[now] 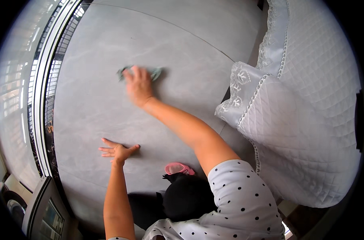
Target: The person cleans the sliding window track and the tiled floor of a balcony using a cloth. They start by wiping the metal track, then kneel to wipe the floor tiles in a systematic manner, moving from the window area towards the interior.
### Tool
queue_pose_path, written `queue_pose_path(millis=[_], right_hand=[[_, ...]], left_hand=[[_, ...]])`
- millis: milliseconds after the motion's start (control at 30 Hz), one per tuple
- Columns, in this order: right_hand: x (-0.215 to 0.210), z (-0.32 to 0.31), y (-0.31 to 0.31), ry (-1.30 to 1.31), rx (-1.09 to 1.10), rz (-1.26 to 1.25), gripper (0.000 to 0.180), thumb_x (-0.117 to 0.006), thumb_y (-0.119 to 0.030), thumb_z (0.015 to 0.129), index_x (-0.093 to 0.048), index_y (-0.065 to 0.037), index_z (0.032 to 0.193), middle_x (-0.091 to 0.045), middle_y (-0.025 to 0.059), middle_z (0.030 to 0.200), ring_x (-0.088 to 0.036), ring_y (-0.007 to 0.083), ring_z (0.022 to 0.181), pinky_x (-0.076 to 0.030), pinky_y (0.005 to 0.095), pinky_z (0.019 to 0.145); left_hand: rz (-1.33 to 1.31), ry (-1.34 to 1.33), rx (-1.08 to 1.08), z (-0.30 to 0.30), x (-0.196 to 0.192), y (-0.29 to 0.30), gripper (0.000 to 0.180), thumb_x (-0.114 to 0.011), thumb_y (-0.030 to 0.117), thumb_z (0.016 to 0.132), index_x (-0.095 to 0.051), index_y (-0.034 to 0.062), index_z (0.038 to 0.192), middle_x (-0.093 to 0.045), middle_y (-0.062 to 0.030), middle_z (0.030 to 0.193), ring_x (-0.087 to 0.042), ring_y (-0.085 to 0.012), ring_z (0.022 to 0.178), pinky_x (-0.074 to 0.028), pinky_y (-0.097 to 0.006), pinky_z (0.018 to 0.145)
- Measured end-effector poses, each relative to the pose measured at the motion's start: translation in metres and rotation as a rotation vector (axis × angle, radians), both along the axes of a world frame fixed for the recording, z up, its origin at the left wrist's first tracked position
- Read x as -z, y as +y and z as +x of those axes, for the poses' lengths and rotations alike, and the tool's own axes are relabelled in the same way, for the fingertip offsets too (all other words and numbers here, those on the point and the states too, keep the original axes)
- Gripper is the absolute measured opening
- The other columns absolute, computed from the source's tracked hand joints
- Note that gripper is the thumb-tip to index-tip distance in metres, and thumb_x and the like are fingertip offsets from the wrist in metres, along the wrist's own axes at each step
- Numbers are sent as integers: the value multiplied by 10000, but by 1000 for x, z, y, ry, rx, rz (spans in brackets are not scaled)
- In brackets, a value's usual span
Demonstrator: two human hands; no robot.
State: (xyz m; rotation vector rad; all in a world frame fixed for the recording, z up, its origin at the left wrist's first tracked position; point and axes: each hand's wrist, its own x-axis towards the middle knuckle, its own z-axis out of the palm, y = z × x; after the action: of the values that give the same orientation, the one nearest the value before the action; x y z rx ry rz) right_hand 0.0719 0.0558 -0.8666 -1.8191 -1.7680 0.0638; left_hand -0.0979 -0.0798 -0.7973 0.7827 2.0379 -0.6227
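Under my right hand [139,85] is a crumpled grey-green cloth [156,73], pressed against the grey tiled floor [182,80]. My right arm reaches far forward and the fingers curl over the cloth, slightly blurred. Closer to me on the left, my left hand [118,152] rests on the floor with its fingers spread, holding nothing. A pink-rimmed object [178,168], perhaps a slipper, shows just ahead of my dark-clothed knee [188,198]; part of it is hidden.
A white quilted cover [302,132] with lace trim hangs down along the right side. To the left runs a metal sliding-door track [41,88] beside a glossy panel [10,80]. At the lower left stands a grey-framed door panel [46,212], near a round-doored appliance [16,210].
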Motion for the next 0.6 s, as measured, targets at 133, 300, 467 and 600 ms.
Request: queue_pose_path(millis=[133, 300, 467, 600], right_hand=[[-23, 37, 5, 308, -53, -229, 410, -563, -13, 640, -615, -131, 1029, -535, 171, 991, -472, 323, 1000, -389, 419, 871], [-32, 248, 36, -86, 484, -146, 363, -556, -74, 715, -617, -159, 1063, -507, 189, 1123, -470, 360, 1032, -368, 425, 908], [33, 352, -19, -356, 684, -423, 510, -531, -169, 788, -417, -138, 1284, -456, 239, 1184, -443, 432, 1087, -315, 471, 971], [43, 413, -44, -614, 853, -626, 540, -516, -183, 804, -365, -106, 1317, -414, 246, 1255, -413, 417, 1130, -291, 476, 991]], left_hand=[[16, -14, -7, -7, -4, -1, 1460, -851, 423, 508, 342, 131, 1297, 331, -317, 1321, 227, -514, 1250, -101, -660, 969], [45, -18, -9, -10, -4, -4, 1467, -850, 426, 508, 361, 134, 1282, 342, -315, 1315, 240, -507, 1248, -95, -676, 958], [59, -15, 17, -8, 0, -4, 1469, -850, 425, 508, 368, 134, 1276, 355, -306, 1311, 253, -501, 1246, -87, -678, 959], [41, -65, 35, -1, -1, 0, 1467, -849, 421, 512, 372, 137, 1274, 368, -307, 1302, 265, -503, 1239, -82, -678, 959]])
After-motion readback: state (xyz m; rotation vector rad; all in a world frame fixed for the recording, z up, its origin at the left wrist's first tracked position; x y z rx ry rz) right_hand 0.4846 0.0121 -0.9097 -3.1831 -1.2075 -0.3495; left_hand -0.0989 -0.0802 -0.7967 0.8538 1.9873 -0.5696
